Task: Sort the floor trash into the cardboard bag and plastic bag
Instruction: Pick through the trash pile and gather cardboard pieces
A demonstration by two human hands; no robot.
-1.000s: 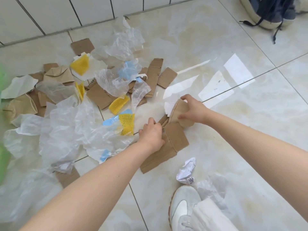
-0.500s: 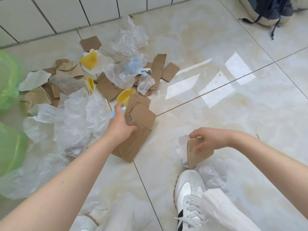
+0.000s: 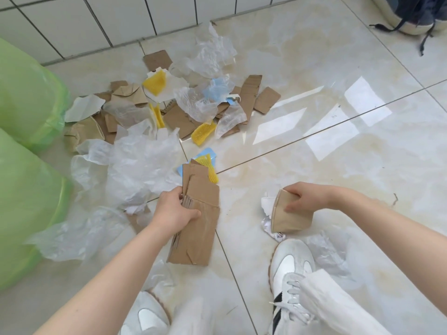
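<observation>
Tiled floor (image 3: 314, 165), two green bags (image 3: 26, 93), two hands (image 3: 174, 211)

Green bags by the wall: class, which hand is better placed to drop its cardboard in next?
Left. The left hand holds the cardboard stack on the side nearer the green bags; the right hand, holding a folded cardboard piece, is farther away.

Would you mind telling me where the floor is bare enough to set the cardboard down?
Bare tile lies right of the trash pile, running toward the backpack. A narrower strip runs between the two hands. It is crowded left of the cardboard stack, with plastic film up to the green bags.
</observation>
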